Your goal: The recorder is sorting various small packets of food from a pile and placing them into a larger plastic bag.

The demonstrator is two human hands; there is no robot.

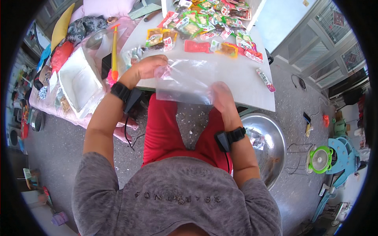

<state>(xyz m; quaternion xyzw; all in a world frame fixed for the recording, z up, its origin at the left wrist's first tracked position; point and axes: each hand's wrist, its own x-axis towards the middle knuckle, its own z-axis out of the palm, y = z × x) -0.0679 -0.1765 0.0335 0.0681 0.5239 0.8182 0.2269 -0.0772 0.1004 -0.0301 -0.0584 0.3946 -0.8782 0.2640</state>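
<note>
A clear plastic bag (186, 79) is stretched flat above my lap and the near edge of a white table (248, 88). Its upper left corner is pinched in my left hand (152, 67). At the bag's right edge, my right hand (222, 96) grips it low down, blurred by motion. Small sealed food packets lie beyond the bag: a red packet (197, 46), a yellow-edged packet (229, 49) and a dark packet with a white label (156, 46). One narrow packet (265, 79) lies alone near the table's right edge.
A white foam box (251, 14) at the back holds a heap of packets. To the left, a white foam box (79, 82) and a yellow-and-orange stick-like object (115, 53) rest on a pink-covered surface. A large metal basin (271, 147) stands on the floor at right, near a green fan (320, 159).
</note>
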